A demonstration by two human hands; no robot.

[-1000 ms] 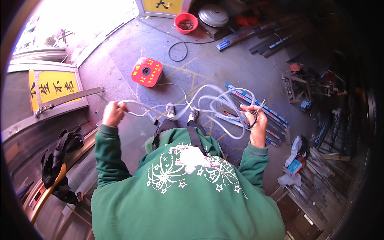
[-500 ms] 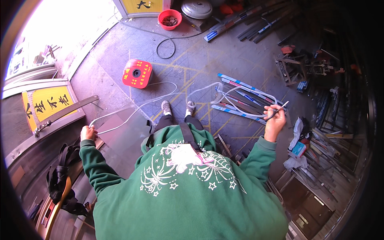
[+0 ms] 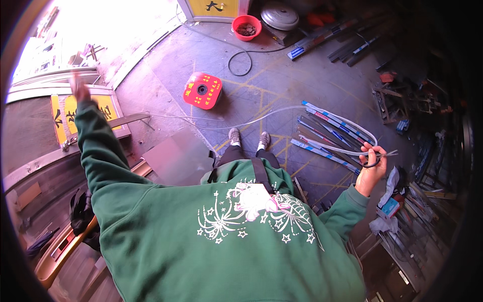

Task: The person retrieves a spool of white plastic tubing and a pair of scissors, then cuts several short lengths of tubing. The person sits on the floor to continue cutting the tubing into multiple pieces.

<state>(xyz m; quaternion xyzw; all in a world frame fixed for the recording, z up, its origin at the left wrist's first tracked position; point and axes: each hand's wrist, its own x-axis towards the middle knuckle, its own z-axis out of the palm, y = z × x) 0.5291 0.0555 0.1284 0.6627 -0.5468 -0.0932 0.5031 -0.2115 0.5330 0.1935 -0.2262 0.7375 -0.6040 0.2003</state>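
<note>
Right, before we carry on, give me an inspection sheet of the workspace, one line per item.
Surface: greyish floor with yellow lines and scuffs.
Job's things: pale strip running across the floor; black-handled scissors; red-faced reel on the floor.
Clutter: blue-and-white-wrapped bars on the floor below the strip; red basin holding brownish pieces, silver disc beside it.
Left hand: stretched out far left, motion-blurred; grip cannot be told.
Right hand: holds the scissors and the strip.
Cables: dark cable, looped on the floor beyond the reel.
Surroundings: bright opening at upper left; yellow panel at top; other people, nothing seen.
</note>
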